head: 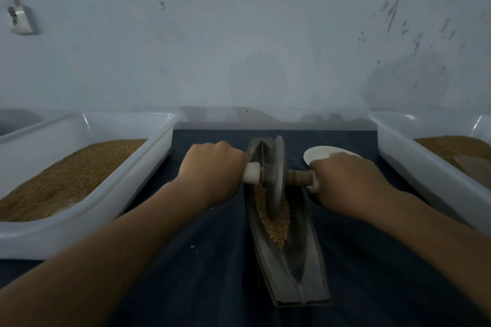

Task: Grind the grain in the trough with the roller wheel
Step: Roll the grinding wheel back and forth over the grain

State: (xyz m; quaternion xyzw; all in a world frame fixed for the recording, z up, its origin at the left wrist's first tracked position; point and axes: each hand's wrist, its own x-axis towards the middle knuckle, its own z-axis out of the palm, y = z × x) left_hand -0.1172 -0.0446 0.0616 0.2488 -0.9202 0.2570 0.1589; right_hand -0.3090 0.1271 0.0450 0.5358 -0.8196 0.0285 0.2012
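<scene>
My left hand (215,167) and right hand (342,183) each grip one end of the axle of the roller wheel (277,180), fingers curled tight. The wheel stands upright in the far half of the trough (292,268), brown grain (276,223) heaped around its base. The trough runs away from me down the middle of the dark-clothed table (212,273)

Two hands (215,167) (345,183) are showing. One roller wheel (276,180), one trough (292,273) and one white dish (318,154) are showing too, plus two tubs (79,233) (425,175).
</scene>
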